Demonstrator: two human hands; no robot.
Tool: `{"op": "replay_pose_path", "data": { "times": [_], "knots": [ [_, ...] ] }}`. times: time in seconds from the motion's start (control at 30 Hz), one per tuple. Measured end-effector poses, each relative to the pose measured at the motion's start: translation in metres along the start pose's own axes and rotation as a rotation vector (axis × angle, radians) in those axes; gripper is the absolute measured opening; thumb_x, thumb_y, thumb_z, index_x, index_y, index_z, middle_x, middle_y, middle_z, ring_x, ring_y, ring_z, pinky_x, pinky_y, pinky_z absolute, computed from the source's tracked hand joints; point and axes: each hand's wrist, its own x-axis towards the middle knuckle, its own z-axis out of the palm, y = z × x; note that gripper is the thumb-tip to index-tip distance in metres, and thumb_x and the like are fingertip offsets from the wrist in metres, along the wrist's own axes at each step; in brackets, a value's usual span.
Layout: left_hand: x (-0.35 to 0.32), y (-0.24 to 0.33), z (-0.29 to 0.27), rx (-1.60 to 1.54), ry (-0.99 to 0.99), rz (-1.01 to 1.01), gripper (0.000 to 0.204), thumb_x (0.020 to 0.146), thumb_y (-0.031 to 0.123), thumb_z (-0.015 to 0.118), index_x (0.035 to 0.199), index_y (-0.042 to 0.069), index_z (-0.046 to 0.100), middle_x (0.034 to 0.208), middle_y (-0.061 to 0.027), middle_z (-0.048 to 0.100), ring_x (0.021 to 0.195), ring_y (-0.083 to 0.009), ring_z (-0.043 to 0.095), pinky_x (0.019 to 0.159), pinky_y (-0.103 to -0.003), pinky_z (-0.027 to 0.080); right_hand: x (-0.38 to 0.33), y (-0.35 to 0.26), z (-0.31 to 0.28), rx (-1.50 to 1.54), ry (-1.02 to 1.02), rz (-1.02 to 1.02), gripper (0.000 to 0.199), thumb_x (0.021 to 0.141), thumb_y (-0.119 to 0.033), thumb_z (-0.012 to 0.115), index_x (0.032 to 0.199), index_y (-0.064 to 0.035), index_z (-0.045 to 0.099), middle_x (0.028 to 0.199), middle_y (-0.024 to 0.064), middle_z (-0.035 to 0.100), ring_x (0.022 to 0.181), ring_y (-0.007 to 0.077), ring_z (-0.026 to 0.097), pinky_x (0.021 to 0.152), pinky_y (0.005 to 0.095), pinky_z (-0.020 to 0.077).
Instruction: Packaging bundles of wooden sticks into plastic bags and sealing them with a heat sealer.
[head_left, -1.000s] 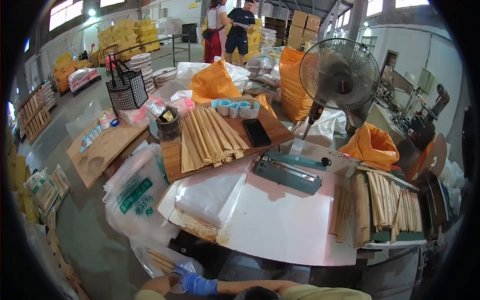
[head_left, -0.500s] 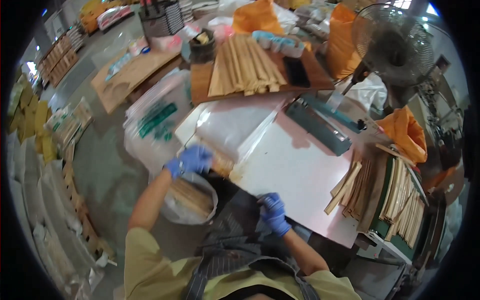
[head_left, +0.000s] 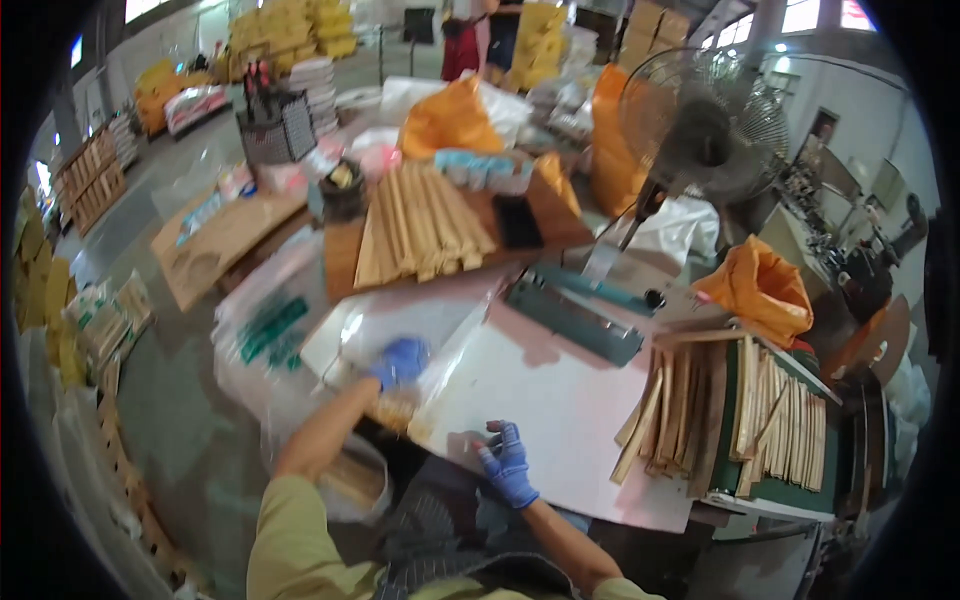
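Observation:
My left hand [head_left: 402, 362], in a blue glove, is on the stack of clear plastic bags [head_left: 415, 312] at the left of the white tabletop [head_left: 570, 430]; blur hides how its fingers are bent. Over the table's near edge, my right hand [head_left: 510, 466] is open, its gloved fingers apart and bare at the tips, with nothing in it. Below my left forearm stands a clear plastic sack [head_left: 375, 505] with wooden strips [head_left: 350, 478] inside. A long grey-green bar device, apparently a bag sealer [head_left: 575, 318], lies toward the back of the table.
Flat wooden strips [head_left: 425, 225] lie fanned on a brown board [head_left: 345, 262] beside a black phone [head_left: 517, 222]. More strips [head_left: 660, 420] lie at the right, others [head_left: 785, 440] on a green surface. A fan [head_left: 705, 140] and an orange sack [head_left: 765, 290] stand behind.
My left hand has moved from above the plastic sack onto the clear bags. The right hand has uncurled its fingers and come over the table edge. The view has tilted up.

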Motion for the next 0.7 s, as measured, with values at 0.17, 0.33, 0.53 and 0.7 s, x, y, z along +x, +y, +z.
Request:
{"op": "replay_pose_path", "data": {
  "times": [0.17, 0.33, 0.53, 0.7],
  "knots": [
    [-0.016, 0.075, 0.032, -0.362, -0.051, 0.242, 0.024, 0.083, 0.025, 0.049, 0.083, 0.004, 0.06, 0.075, -0.0154, 0.061, 0.068, -0.0284, 0.057, 0.066, -0.037, 0.045, 0.061, -0.016, 0.022, 0.178, 0.101, -0.135, 0.022, 0.077, -0.015, 0.063, 0.088, -0.0019, 0.049, 0.07, 0.0052, 0.046, 0.06, 0.0152, 0.045, 0.055, 0.0285, 0.0395],
    [-0.005, 0.036, 0.0, -0.776, 0.375, -0.372, 0.013, 0.083, 0.015, 0.054, 0.081, 0.002, 0.058, 0.064, -0.0056, 0.056, 0.06, -0.0103, 0.048, 0.061, -0.026, 0.043, 0.09, -0.03, -0.002, -0.266, 0.185, -0.442, 0.006, 0.073, -0.005, 0.055, 0.073, 0.0009, 0.054, 0.077, 0.0181, 0.047, 0.068, 0.036, 0.048, 0.058, 0.0376, 0.0414],
    [-0.008, 0.097, 0.009, -0.773, 0.165, -0.145, 0.005, 0.08, 0.008, 0.057, 0.079, 0.003, 0.057, 0.063, 0.0016, 0.052, 0.056, -0.0066, 0.043, 0.054, -0.023, 0.042, 0.102, -0.039, 0.007, 0.331, -0.074, -0.061, 0.023, 0.088, -0.018, 0.048, 0.074, -0.0008, 0.054, 0.064, 0.002, 0.051, 0.059, 0.0081, 0.046, 0.054, 0.0244, 0.0396],
    [0.002, 0.091, 0.017, -0.913, 0.295, -0.198, 0.012, 0.083, 0.011, 0.054, 0.074, 0.003, 0.053, 0.062, 0.0027, 0.049, 0.056, -0.0051, 0.043, 0.052, -0.022, 0.04, 0.102, -0.037, 0.014, 0.174, -0.033, -0.125, 0.022, 0.084, -0.017, 0.054, 0.07, -0.0006, 0.052, 0.056, 0.0065, 0.048, 0.052, 0.0137, 0.043, 0.051, 0.0283, 0.0381]
  ]
}}
